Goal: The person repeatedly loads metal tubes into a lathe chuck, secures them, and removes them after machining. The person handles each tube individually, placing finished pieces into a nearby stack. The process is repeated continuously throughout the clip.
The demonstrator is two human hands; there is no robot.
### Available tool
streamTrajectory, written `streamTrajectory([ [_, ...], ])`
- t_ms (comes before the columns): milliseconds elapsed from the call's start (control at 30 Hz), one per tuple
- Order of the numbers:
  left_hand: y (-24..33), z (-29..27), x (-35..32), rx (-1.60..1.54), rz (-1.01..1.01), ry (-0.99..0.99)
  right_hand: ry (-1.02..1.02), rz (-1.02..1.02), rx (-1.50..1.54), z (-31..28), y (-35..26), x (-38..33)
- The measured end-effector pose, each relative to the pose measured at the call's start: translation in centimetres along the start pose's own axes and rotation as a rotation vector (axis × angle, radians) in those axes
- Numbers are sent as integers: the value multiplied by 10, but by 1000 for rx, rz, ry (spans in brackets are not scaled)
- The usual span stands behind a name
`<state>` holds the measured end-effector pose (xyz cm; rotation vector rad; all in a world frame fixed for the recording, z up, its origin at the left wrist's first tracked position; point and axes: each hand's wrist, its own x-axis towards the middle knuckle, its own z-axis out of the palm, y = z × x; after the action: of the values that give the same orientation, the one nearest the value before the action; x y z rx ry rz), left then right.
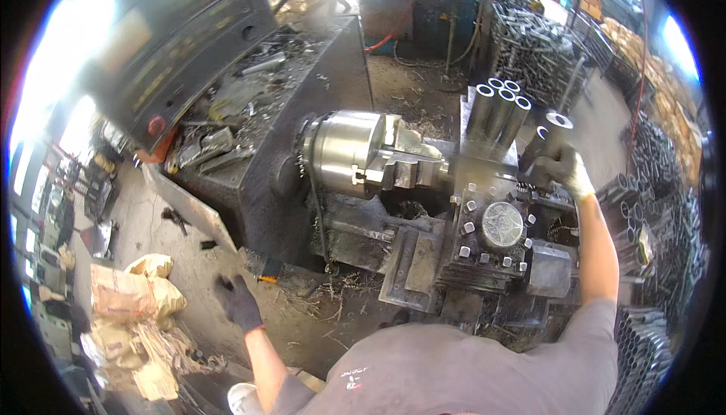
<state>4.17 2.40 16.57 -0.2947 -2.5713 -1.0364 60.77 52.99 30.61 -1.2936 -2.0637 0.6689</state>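
Note:
My right hand [563, 171], in a dark glove with a pale cuff, is closed round a steel tube [560, 121] held upright at the right of the lathe. Several similar steel tubes [499, 116] stand bunched just left of it, behind the tool post [502, 224]. The lathe chuck [349, 152] has its jaws toward the tool post, and no tube shows plainly between them. Away from the machine, my left hand [239, 303] hangs low at the left in a dark glove. Its fingers are apart and hold nothing.
Metal swarf [333, 301] litters the floor below the chuck. Paper sacks [132, 294] lie at the lower left. Stacked tubes [643, 347] fill the right side, with a large heap of metal parts [529, 48] at the back. A metal panel [193, 207] juts out left of the headstock.

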Motion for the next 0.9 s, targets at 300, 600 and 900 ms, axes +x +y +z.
streamTrajectory([
  [300, 282, 3, 195, 261, 671, 208, 393, -130, 529, -59, -50, -113],
  [600, 295, 15, 177, 57, 760, 172, 203, 18, 853, -45, -97, -280],
  [900, 229, -78, -193, -562, 530, -1394, -504, -326, 829, 30, -95, -292],
])
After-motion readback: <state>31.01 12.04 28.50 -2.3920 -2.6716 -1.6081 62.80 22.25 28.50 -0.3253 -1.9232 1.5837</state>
